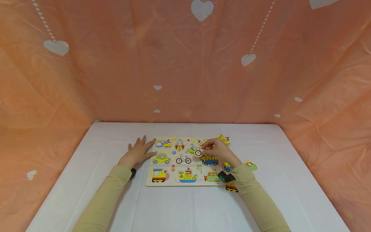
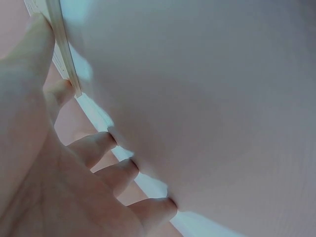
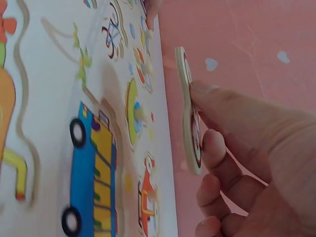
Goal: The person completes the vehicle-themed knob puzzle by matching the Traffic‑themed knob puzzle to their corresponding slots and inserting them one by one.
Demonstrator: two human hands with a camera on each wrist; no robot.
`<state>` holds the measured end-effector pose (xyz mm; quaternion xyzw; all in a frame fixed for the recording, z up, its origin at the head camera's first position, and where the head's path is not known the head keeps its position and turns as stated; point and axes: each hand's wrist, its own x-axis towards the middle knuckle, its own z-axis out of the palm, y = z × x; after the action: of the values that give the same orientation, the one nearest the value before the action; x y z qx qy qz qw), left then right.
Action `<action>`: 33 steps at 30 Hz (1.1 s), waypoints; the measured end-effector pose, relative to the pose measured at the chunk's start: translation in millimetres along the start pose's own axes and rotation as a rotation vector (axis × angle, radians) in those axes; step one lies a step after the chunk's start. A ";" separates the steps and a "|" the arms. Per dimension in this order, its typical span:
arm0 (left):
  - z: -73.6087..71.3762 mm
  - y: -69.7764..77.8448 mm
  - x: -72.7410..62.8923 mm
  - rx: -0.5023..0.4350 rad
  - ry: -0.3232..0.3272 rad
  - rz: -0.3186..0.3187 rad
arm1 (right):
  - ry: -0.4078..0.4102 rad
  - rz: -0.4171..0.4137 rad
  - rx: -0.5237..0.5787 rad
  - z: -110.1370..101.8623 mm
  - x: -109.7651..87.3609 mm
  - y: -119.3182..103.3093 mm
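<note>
A wooden picture puzzle board (image 1: 172, 177) lies on the table, showing vehicles. My left hand (image 1: 137, 153) is at its left side, fingers spread; in the left wrist view, the thumb and forefinger touch the board's edge (image 2: 63, 44) while the other fingertips rest on the table. Above the board's right part, my right hand (image 1: 218, 149) pinches a bicycle puzzle piece (image 1: 198, 152) between thumb and fingers. The right wrist view shows that piece (image 3: 186, 113) edge-on, raised off the board. A bicycle picture (image 1: 183, 159) is at the board's middle, left of a blue bus picture (image 1: 210, 160).
Loose puzzle pieces lie right of the board: a yellow-and-red piece (image 1: 224, 140) at the back, a truck (image 1: 227, 166), a green piece (image 1: 251, 165) and a train-like piece (image 1: 231, 187) partly under the right wrist. An orange curtain (image 1: 185, 64) with hearts surrounds the white table (image 1: 162, 209).
</note>
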<state>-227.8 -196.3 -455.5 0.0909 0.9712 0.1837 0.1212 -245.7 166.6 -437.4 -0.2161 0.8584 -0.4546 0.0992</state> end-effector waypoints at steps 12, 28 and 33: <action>0.2 0.7 0.5 -0.007 -0.004 -0.004 | 0.007 -0.091 -0.015 23.2 9.6 -6.8; 2.8 -0.4 1.4 -0.006 0.010 0.003 | -0.032 -0.094 0.000 49.2 17.5 -9.3; 2.6 -0.6 2.7 0.003 0.007 0.003 | -0.030 -0.081 -0.012 56.1 18.9 -12.8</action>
<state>-229.8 -195.4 -458.6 0.0920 0.9718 0.1825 0.1175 -238.2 110.2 -458.2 -0.2582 0.8500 -0.4498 0.0922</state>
